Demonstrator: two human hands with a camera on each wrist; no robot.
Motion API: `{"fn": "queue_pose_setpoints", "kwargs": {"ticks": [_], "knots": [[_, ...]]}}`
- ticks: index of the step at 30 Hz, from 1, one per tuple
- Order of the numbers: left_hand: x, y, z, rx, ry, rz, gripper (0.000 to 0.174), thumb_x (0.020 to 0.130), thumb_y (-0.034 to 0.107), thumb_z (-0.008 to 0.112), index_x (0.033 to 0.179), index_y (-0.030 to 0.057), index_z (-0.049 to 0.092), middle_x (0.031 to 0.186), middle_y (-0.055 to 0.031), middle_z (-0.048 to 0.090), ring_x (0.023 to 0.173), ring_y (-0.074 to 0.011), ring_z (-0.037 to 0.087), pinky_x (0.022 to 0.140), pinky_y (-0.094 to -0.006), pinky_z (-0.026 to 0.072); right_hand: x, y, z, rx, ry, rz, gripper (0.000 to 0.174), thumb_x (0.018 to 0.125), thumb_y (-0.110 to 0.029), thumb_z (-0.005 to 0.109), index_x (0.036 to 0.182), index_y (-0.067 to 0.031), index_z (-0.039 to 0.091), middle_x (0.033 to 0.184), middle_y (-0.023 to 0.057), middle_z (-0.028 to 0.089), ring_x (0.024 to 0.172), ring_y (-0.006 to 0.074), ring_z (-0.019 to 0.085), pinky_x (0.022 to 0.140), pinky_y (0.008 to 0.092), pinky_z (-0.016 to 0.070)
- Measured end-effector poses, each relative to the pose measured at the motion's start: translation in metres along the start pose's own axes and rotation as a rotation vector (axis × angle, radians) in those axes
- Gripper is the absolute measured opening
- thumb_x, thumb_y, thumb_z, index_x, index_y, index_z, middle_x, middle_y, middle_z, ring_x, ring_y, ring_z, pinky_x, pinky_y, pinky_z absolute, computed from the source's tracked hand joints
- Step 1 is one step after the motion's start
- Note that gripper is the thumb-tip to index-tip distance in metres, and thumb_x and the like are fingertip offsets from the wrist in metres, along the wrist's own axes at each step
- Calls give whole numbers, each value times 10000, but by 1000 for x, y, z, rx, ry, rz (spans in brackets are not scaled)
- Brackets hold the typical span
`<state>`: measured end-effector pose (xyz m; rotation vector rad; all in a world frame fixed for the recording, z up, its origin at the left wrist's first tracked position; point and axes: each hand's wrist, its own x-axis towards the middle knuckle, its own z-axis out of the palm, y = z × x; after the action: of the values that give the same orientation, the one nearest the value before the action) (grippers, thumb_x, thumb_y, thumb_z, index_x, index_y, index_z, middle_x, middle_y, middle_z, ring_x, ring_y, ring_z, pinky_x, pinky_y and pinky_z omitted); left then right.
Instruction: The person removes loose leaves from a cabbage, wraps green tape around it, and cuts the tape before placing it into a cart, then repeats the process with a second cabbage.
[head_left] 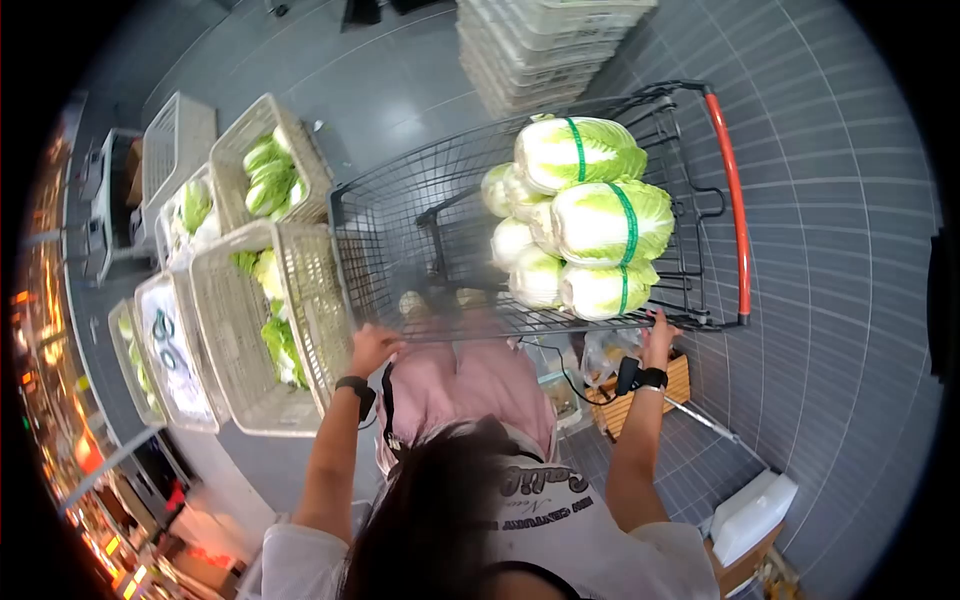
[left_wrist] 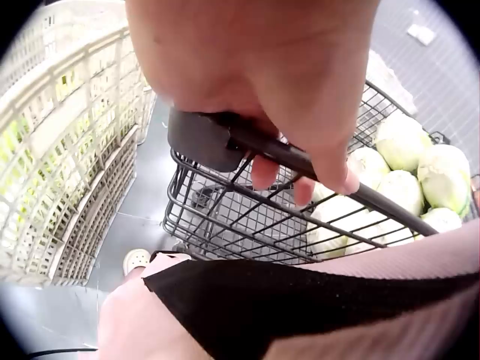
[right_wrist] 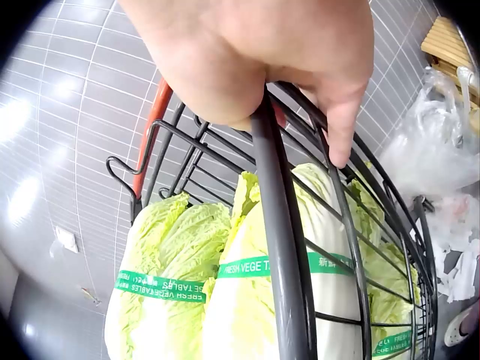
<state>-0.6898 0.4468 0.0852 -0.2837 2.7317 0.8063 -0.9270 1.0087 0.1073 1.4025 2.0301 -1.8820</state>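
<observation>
- Head view: a person's left hand and right hand grip the near side of a wire shopping cart. Green-banded cabbages lie piled inside, toward the red handle. Plastic crates stand to the left.
- Left wrist view: the left hand's fingers curl around the cart's dark rim, near a corner.
- Right wrist view: the right hand's fingers bend over the rim beside the cabbages; some fingertips are hidden.
</observation>
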Motion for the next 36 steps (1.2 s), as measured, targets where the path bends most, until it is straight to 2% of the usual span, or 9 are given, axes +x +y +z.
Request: {"fn": "queue_pose_setpoints", "kwargs": {"ticks": [4,15,17,19,22,24,25,29,36], "knots": [[-29,2,2,-80,-112,-93,304,754,447,697,956,224,739,950,-2,700,891,-255,554,768,-401,417,-9,-6,7,-39,-38,-36,684,916,-118,572,1381,-207,78,1307,92,474,1011,189,615,745,423,495],[-188,0,-17,-664,298,-289,268,877,157,562,1111,58,646,1167,-128,630,1073,-311,588,925,-376,456,-85,48,16,-66,-166,-123,820,897,-575,503,1494,-242,49,1515,88,222,1254,347,412,873,525,461],[-255,-17,-19,-771,491,-385,256,880,155,559,1097,52,647,1187,-131,619,1090,-312,577,929,-368,453,-138,104,33,-49,-64,-114,727,912,-601,415,1421,-95,300,1386,154,429,1104,321,541,819,462,493],[-331,-67,32,-634,678,-536,240,903,117,544,1118,55,631,1017,-130,675,954,-291,646,825,-350,499,-60,201,16,-278,-554,258,718,915,-594,371,1220,47,477,1094,219,616,931,354,614,812,447,510],[-457,-118,71,-686,889,-708,210,925,55,515,1102,20,623,874,-145,701,836,-234,700,729,-321,528,-212,267,50,-690,-1543,581,391,912,-359,448,856,-11,618,870,151,667,804,286,637,779,395,525],[-542,-152,100,-1016,995,-799,254,920,47,478,1135,-1,604,936,-128,709,881,-241,695,811,-319,522,-318,314,58,-1157,-1615,45,273,920,-260,491,898,-37,646,828,110,667,776,219,632,773,361,511],[-580,-170,109,-1098,1108,-828,280,923,43,469,1177,-3,575,1001,-142,691,928,-232,680,837,-318,512,-349,355,79,-1433,-1353,201,235,908,-215,512,901,-37,665,813,95,672,787,211,635,736,362,507],[-713,-206,124,-1010,1246,-904,408,921,12,428,1329,5,453,1268,-192,557,1138,-211,578,949,-343,457,-515,403,148,-1873,-1735,-1471,274,880,-293,561,847,-30,633,794,102,662,733,208,625,640,381,490],[-808,-221,-78,-1838,1735,-75,747,782,-52,437,1483,52,204,1491,-235,281,1326,-442,367,1055,-400,341,-775,453,229,-1395,-2230,-699,168,967,-195,502,1001,-40,558,818,22,583,714,131,583,648,269,469]]}}
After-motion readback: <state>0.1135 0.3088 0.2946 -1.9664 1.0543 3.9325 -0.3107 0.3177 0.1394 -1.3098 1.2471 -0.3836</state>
